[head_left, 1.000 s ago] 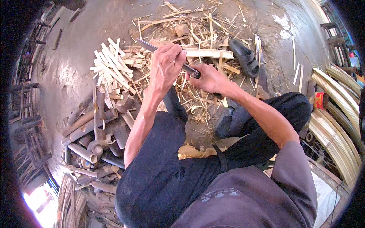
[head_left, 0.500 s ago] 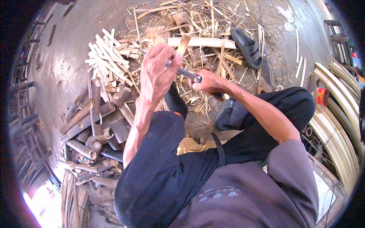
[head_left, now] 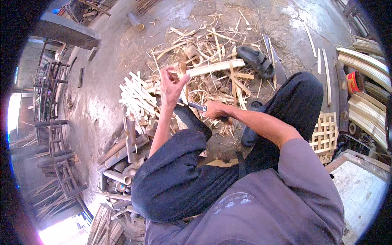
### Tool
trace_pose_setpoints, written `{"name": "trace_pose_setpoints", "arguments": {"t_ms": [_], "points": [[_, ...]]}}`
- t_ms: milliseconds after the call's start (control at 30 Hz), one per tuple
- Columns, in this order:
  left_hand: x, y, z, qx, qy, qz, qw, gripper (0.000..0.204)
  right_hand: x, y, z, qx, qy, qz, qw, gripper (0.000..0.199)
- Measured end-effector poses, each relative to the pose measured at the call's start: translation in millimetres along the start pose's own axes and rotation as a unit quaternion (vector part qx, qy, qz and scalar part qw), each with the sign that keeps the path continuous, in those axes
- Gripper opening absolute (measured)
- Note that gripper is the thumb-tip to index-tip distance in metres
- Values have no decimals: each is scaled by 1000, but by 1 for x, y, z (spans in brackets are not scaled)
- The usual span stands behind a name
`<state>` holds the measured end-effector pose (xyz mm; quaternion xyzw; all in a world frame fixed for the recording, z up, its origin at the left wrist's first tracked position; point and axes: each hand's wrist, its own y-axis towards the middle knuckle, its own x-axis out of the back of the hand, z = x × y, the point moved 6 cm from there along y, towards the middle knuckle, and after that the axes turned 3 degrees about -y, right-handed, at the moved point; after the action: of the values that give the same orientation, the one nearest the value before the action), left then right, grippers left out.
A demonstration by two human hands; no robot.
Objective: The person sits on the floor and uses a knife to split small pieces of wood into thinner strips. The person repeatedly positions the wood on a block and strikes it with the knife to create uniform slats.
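My right hand sits below and left of the black sandal, grip closed around the knife, blade pointing away from the sandal. My left hand is farther left of the sandal, grip half-curled at a short bamboo strip, and tbh I can't tell if it's actually pinched. Heap of pale strips lies well left of the sandal, woven panel below right.

Your shirt was greyish purple with a pale print; your trousers and the sandal were black. Your knife looked grey, the strips cream, the woven panel cream-checked.
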<state>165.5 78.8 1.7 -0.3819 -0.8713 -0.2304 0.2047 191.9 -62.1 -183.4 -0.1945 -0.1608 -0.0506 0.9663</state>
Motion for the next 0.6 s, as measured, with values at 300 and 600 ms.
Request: {"name": "trace_pose_setpoints", "arguments": {"t_ms": [300, 600], "points": [[-11, -10, 27, 129, -64, 13, 989, 29, -4, -12, 20, -49, -99, -28, 993, 21], [7, -16, 26, 127, -55, -25, 990, 25, -31, -19, 13, -53, -79, 108, 990, 23]]}}
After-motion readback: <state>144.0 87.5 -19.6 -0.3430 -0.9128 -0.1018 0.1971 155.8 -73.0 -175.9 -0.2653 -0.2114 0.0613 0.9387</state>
